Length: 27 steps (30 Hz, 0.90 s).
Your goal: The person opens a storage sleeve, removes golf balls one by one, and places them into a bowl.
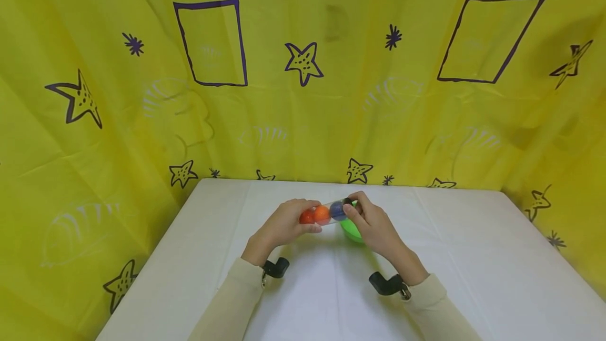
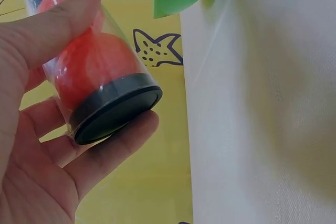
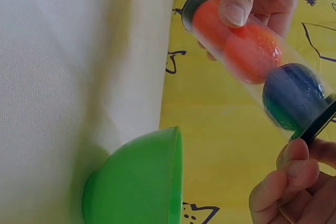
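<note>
A clear plastic tube with black end caps is held above the table between both hands. Inside it sit two orange-red balls and one dark blue ball. My left hand grips the tube's left end, thumb on top and fingers beneath, near the black cap. At the other end, my right hand pinches the tube by its black cap. Below and behind the right hand, a green bowl stands upright on the table, partly hidden in the head view.
A white cloth covers the table. Behind and at both sides hangs a yellow curtain with dark star and frame drawings. A black wrist mount is on the left wrist and a similar black mount on the right.
</note>
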Each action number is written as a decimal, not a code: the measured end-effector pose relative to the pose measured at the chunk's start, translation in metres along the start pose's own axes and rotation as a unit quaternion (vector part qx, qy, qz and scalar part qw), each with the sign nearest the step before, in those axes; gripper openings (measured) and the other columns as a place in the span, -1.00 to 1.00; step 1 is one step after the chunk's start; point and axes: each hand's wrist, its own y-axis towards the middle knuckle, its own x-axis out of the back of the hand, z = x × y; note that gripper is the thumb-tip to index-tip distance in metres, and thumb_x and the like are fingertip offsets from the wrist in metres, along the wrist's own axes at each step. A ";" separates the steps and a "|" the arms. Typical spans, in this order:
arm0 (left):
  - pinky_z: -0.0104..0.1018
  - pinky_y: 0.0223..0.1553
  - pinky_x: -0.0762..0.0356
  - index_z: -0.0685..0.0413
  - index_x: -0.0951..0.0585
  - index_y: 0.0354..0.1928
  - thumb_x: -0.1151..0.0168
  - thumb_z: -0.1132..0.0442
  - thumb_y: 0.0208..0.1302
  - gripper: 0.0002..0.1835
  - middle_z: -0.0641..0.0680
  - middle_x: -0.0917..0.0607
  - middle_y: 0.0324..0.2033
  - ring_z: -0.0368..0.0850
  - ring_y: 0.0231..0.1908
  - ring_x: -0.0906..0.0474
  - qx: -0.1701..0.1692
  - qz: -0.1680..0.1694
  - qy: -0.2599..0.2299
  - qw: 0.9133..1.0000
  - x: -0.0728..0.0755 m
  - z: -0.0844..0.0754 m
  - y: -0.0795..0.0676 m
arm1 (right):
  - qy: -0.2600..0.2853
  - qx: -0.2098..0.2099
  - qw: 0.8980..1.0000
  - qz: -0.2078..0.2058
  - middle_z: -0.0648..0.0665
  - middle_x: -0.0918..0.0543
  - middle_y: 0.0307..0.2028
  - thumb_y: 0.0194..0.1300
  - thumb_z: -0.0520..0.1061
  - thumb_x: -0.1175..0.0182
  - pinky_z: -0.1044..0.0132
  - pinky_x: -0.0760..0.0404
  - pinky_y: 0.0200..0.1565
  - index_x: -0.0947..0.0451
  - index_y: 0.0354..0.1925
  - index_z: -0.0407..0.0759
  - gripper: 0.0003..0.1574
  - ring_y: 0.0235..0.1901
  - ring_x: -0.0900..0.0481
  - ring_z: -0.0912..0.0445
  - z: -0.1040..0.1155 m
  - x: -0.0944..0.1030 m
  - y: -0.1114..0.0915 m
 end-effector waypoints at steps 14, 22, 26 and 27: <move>-0.31 -0.03 -0.49 -0.10 -0.49 0.27 -0.38 -0.03 0.13 -0.36 -0.06 -0.66 0.02 -0.18 -0.10 -0.50 0.010 0.025 0.001 1.000 0.000 0.002 0.000 | -0.012 0.006 1.000 0.013 -0.04 -0.42 -0.44 0.47 0.18 0.07 0.38 -0.25 -0.51 -0.33 0.11 -0.09 -0.54 -0.50 -0.32 0.15 -0.002 -0.001 0.000; -0.32 -0.05 -0.48 -0.08 -0.51 0.25 -0.40 0.05 0.13 -0.39 -0.07 -0.67 -0.03 -0.19 -0.14 -0.50 0.006 0.029 -0.014 0.999 0.002 0.000 -0.002 | -0.031 0.020 0.999 0.004 -0.02 -0.41 -0.48 0.48 0.16 0.07 0.37 -0.24 -0.50 -0.35 0.09 -0.09 -0.57 -0.51 -0.31 0.16 -0.001 -0.002 0.000; -0.33 -0.06 -0.49 -0.08 -0.50 0.25 -0.39 0.05 0.13 -0.40 -0.07 -0.68 -0.04 -0.20 -0.16 -0.51 0.001 0.039 -0.027 0.999 0.002 0.002 -0.002 | -0.039 0.027 0.999 0.006 0.00 -0.42 -0.48 0.46 0.18 0.05 0.38 -0.27 -0.49 -0.35 0.09 -0.06 -0.57 -0.51 -0.33 0.17 0.000 -0.002 -0.001; -0.34 -0.07 -0.49 -0.09 -0.50 0.25 -0.39 0.06 0.13 -0.40 -0.07 -0.68 -0.05 -0.20 -0.17 -0.51 0.000 0.042 -0.030 0.999 0.002 0.003 -0.002 | -0.040 0.030 0.999 0.007 0.01 -0.42 -0.48 0.46 0.17 0.05 0.38 -0.27 -0.50 -0.35 0.09 -0.05 -0.57 -0.51 -0.34 0.17 0.000 -0.001 -0.001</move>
